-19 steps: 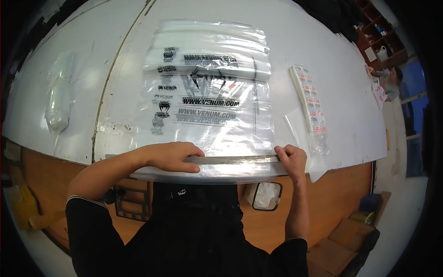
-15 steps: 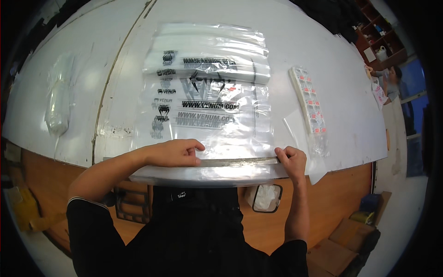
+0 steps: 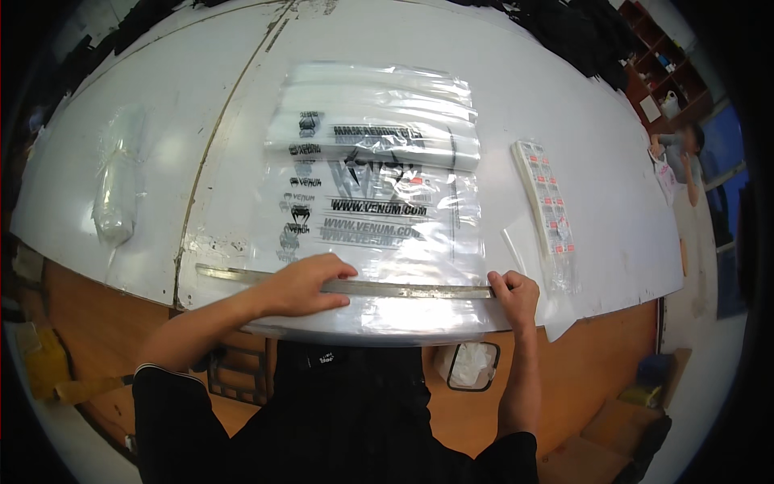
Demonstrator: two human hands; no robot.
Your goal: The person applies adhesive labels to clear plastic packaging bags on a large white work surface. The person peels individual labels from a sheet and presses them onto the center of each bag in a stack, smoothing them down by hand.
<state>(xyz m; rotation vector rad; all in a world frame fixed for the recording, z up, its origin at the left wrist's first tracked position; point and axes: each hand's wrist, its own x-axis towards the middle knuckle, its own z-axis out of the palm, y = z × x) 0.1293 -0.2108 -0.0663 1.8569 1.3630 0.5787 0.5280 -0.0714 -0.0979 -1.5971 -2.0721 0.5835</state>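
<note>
Printed clear plastic bags [image 3: 374, 189] lie layered on the white table, rippled at their far end. Across their near part runs a long flat metal ruler [image 3: 403, 289]. My left hand [image 3: 314, 282] rests over it left of centre, its curved thumb and forefinger apart on either side. My right hand [image 3: 516, 298] is closed on the ruler’s right end, thumb uppermost. Just beyond that hand, a narrow stack of red-and-white labels [image 3: 542, 198] lies in clear plastic beside a loose clear sheet [image 3: 516, 250].
A rolled clear plastic bundle [image 3: 117, 181] lies left of a long seam in the table [image 3: 645, 242]. Dark fabric [image 3: 580, 40] is piled at the far edge. A person [image 3: 685, 153] is at the right near a shelf [image 3: 661, 77]. A lined bin [image 3: 468, 367] stands below.
The whole view has shifted, so the table and bags appear lower. More of the ruler’s left part shows beyond my left hand. My right hand stays on its right end.
</note>
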